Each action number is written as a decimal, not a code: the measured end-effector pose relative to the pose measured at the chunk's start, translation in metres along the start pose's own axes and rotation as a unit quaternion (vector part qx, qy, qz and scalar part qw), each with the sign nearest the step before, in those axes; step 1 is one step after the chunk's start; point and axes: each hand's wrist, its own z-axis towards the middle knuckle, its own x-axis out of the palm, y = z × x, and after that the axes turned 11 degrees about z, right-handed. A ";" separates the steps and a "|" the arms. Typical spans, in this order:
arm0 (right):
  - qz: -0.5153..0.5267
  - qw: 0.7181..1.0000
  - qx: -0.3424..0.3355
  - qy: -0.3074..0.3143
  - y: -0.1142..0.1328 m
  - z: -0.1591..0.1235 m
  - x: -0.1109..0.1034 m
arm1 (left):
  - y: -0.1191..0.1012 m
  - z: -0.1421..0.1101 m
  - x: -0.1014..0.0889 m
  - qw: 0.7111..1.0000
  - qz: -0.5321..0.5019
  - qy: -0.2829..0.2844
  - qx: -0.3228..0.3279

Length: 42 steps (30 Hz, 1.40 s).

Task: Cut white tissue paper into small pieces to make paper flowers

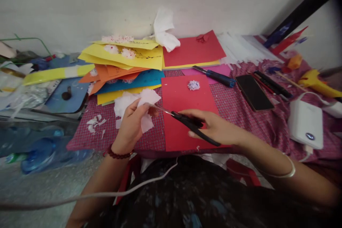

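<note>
- The scissors' (191, 126) blade tips blur out against the white paper (149, 96); how far the blades part is hard to tell.
- The left hand (131, 119) pinches that paper between its fingers, at the scissors' 10 o'clock; some fingers are hidden.
- The right hand (213, 125) grips the scissors, fingers curled, over the red sheet (175, 96).
- A pale cluster (193, 85) lies at the sheet's 12 o'clock.

white paper (150, 97): thin, pinched in left fingers (142, 110) | scissors (187, 123): black-handled, slanting from right fingers (197, 113) toward the left
</note>
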 end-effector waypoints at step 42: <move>0.200 0.964 0.173 0.002 -0.012 0.050 0.076 | 0.017 -0.021 -0.096 0.980 -0.053 0.011 -0.189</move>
